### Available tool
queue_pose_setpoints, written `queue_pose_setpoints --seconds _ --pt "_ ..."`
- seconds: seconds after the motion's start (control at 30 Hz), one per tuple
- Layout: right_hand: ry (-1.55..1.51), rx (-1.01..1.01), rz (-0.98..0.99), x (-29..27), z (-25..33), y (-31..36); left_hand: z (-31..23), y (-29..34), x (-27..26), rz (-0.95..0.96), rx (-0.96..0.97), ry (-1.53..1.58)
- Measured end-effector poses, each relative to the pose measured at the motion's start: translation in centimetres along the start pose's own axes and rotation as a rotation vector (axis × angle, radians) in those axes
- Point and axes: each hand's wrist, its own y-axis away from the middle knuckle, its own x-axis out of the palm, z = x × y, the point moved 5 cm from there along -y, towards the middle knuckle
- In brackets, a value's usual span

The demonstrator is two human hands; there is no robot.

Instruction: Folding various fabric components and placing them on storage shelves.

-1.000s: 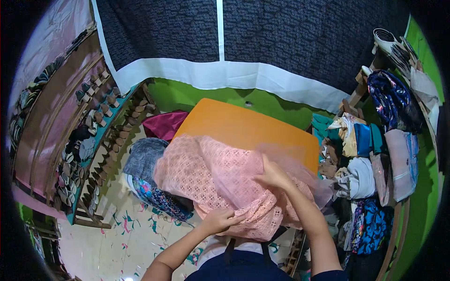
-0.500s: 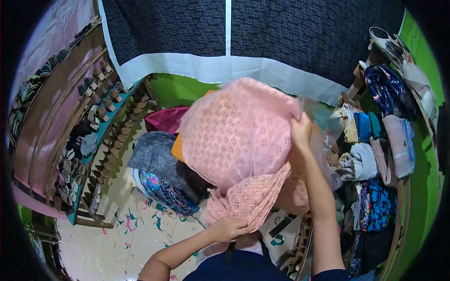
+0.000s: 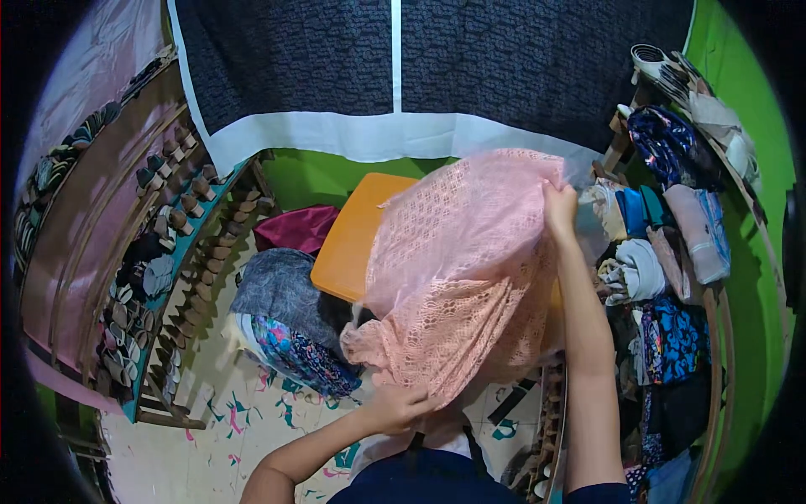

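Observation:
A large piece of pink lace fabric (image 3: 470,260) hangs spread between my two hands, with a sheer pink layer along it. My right hand (image 3: 561,207) is closed on its upper right edge, held up and away from me. Low in front of my body, my left hand (image 3: 403,406) pinches the fabric's near edge. Beneath the lace stands an orange table or stool top (image 3: 344,244); its left part shows and the rest is covered.
Left of the orange top sit a grey cloth bundle (image 3: 281,290), a floral bundle (image 3: 306,353) and maroon satin (image 3: 294,228). Shoe forms line a rack (image 3: 189,227) at left. Folded fabrics (image 3: 638,273) fill shelves at right. Scraps litter the tiled floor (image 3: 201,454).
The lace has swung to the right and flattened from its billow, uncovering more of the orange top. My right hand has shifted slightly right; both hands keep their hold.

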Motion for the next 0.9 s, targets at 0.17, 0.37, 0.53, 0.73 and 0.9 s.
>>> queue_pose_setpoints --seconds 0.17,0.37,0.53,0.73,0.9 --pt "0.055 0.051 0.431 1.7 2.8 5.3 2.9 -2.7 -6.0 -0.394 -0.090 -0.144" --pt "0.016 0.076 0.944 1.5 -0.9 13.3 5.5 -8.1 -10.1 -0.440 -0.152 -0.285" --pt "0.114 -0.163 0.924 -0.5 -5.0 17.2 9.4 -11.9 -11.6 -0.411 -0.192 -0.368" --pt "-0.003 0.134 0.820 -2.6 -11.1 9.7 15.7 -14.1 -12.5 -0.259 -0.116 -0.515" --pt "0.044 -0.133 0.681 -2.4 -12.6 2.0 22.2 -13.5 -6.1 0.366 -0.493 -0.282"
